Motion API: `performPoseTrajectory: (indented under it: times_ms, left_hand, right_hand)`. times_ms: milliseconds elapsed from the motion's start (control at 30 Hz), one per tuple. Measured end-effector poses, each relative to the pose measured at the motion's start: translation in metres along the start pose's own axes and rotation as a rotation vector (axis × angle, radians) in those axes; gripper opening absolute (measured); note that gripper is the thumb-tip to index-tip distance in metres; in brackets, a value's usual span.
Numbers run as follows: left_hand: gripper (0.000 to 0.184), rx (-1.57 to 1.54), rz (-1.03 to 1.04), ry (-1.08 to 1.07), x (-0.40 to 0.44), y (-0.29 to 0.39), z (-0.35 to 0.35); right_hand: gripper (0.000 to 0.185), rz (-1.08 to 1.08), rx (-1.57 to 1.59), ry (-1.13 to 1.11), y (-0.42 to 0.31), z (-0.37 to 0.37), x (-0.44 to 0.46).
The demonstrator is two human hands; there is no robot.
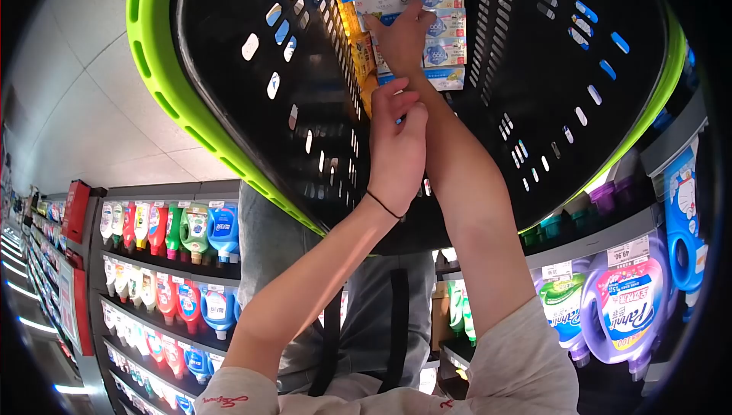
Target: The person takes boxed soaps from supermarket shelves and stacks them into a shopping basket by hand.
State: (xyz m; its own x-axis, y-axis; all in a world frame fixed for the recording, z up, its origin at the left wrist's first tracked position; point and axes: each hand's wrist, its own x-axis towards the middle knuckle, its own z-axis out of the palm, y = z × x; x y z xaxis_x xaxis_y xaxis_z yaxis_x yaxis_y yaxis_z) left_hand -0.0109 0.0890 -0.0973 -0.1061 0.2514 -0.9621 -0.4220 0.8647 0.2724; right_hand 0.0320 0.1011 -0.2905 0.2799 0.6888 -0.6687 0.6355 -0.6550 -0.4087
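A deep black basket (244, 133) with a green rim (156, 83) fills the upper view. White-and-blue cartons (450, 56) lie stacked in rows at its bottom, beside yellow-orange packs (362, 53). My right hand (404, 37) reaches in over the cartons, its thumb and fingers spread across the end of one white-and-blue carton (385, 3), gripping it. My left hand (400, 140), with a dark band at the wrist, hovers by my right wrist. Its fingers are loosely bent and apart, and I see nothing held in them.
Shelves of colourful bottles (194, 232) stand at the lower left. Large purple detergent bottles (629, 300) and a blue bottle (682, 224) are close on the right, with price tags (629, 253). Pale floor tiles (69, 102) show at left.
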Motion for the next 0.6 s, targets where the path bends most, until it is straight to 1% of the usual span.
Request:
performPoseTrajectory:
  times_ms: [33,167,267,300,433,567,600]
  left_hand:
    - [0.035,-0.007,-0.004,0.014,0.0,0.001,0.001]
    - [0.033,-0.01,0.024,-0.01,0.0,0.001,0.0]
    - [0.031,0.014,0.043,-0.001,-0.004,0.001,0.002]
    - [0.032,0.041,0.062,-0.011,-0.002,0.0,0.002]
    - [0.033,0.052,0.104,-0.035,-0.002,0.002,0.001]
    - [0.029,0.034,0.09,-0.032,-0.006,-0.002,0.007]
    - [0.028,0.02,0.057,-0.036,-0.006,-0.002,0.008]
  right_hand:
    - [0.089,-0.081,-0.005,0.047,0.002,0.003,0.001]
    - [0.086,-0.098,0.026,0.056,-0.003,0.006,0.01]
    - [0.084,-0.065,0.18,0.131,-0.015,0.011,0.01]
    - [0.084,-0.066,0.186,0.14,-0.014,0.011,0.013]
    - [0.082,-0.106,0.142,0.125,-0.011,0.012,0.017]
    - [0.081,-0.132,0.134,0.085,-0.002,0.007,0.017]
    - [0.081,-0.132,0.132,0.088,0.002,0.005,0.019]
